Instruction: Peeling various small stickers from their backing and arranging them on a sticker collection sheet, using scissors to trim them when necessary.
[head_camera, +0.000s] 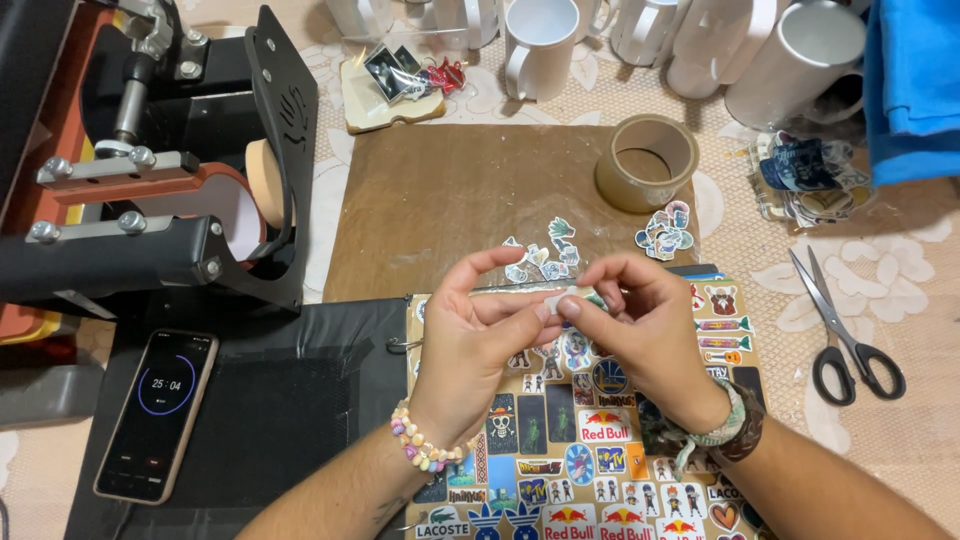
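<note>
Colourful sticker sheet (600, 470) is lying nearest on the table (900, 400); above it the left hand (470, 340) and right hand (645, 330) are meeting, fingers pinching a small pale sticker (565, 298) between them. Scissors (845, 330) are lying at three o'clock, a phone (158, 412) at nine, a tape roll (647, 160) at one o'clock.

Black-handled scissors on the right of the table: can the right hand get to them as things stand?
Probably yes. The black-handled scissors lie alone on the bare patterned tablecloth, nothing between them and the right hand. But that hand and the left hand are pinching a small white sticker.
</note>
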